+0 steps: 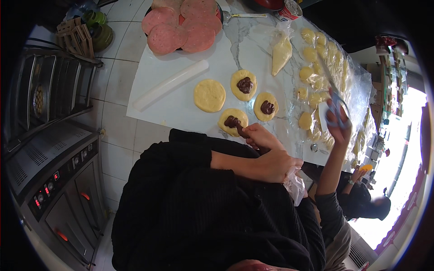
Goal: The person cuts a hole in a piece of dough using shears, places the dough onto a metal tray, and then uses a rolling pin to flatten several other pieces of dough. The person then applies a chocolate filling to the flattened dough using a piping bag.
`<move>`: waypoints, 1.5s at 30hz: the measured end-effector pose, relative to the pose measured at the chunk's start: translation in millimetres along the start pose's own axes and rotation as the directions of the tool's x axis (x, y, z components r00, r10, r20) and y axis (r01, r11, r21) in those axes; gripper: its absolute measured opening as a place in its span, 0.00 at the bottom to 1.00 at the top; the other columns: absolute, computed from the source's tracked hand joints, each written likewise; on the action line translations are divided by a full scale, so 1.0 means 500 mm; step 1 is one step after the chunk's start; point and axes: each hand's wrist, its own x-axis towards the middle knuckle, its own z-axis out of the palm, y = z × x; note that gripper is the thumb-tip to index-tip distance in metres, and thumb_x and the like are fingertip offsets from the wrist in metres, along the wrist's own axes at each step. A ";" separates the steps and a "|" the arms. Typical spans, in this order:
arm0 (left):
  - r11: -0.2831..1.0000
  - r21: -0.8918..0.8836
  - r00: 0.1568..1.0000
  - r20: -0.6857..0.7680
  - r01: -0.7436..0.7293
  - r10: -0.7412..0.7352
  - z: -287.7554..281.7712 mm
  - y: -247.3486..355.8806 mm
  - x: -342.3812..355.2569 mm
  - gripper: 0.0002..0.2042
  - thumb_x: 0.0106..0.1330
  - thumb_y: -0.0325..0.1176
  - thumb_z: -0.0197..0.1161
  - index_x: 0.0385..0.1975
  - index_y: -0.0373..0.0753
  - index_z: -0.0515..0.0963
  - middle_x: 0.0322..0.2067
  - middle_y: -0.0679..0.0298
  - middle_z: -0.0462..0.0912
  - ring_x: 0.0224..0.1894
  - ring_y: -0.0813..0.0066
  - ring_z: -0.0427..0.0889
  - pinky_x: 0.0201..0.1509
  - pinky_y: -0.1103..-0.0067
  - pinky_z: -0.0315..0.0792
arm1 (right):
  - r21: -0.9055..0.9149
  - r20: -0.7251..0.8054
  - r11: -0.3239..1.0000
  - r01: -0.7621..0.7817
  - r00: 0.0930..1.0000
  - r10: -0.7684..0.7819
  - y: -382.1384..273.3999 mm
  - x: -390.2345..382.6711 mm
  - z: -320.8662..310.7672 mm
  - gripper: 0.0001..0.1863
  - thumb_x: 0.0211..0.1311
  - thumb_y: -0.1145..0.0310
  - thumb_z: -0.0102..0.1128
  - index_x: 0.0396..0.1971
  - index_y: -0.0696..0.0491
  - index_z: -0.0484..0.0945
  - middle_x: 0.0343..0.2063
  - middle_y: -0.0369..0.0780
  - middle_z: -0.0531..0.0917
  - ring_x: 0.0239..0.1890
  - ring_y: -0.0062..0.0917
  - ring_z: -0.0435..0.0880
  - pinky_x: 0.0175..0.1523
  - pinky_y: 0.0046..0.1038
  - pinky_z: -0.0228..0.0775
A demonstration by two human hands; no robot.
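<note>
My left hand is closed on the clear plastic piping bag, its forearm crossing in front of me. My right hand pinches the chocolate-filled narrow end of that bag over the nearest dough disc, where brown filling lies. Two more discs, one higher and one to the right, carry chocolate dollops. A plain flattened disc lies to their left, beside a white rolling pin. A bag of pale yellow cream lies farther back on the marble-look table.
A co-worker's hand holds scissors over plastic-covered dough balls at right. Another person works beyond. Pink slices, a can and a spoon sit at the back. An oven and rack stand left.
</note>
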 end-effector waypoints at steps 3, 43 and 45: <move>1.000 0.003 0.999 -0.039 -0.008 0.008 0.000 -0.004 0.001 0.13 0.38 0.28 0.63 0.24 0.35 0.67 0.16 0.54 0.73 0.23 0.55 0.75 0.24 0.69 0.65 | 0.100 0.050 0.994 -0.050 0.998 0.045 -0.016 -0.019 0.019 0.15 0.57 0.60 0.49 0.19 0.55 0.69 0.09 0.29 0.65 0.09 0.12 0.60 0.14 0.17 0.50; 0.997 -0.034 0.993 0.104 0.067 -0.063 0.001 0.008 0.005 0.09 0.41 0.28 0.57 0.23 0.33 0.71 0.18 0.50 0.74 0.25 0.54 0.76 0.30 0.68 0.68 | 0.052 0.119 0.999 -0.011 0.993 0.004 -0.011 -0.014 0.032 0.14 0.61 0.61 0.41 0.17 0.50 0.66 0.06 0.24 0.57 0.07 0.08 0.49 0.12 0.14 0.38; 0.996 -0.072 0.995 0.084 0.054 -0.047 -0.002 0.014 0.010 0.10 0.40 0.28 0.57 0.24 0.33 0.71 0.18 0.50 0.75 0.25 0.53 0.76 0.30 0.68 0.68 | 0.050 0.167 0.999 -0.017 0.986 0.009 -0.008 -0.019 0.025 0.14 0.61 0.60 0.41 0.17 0.49 0.66 0.06 0.23 0.57 0.07 0.08 0.49 0.12 0.14 0.38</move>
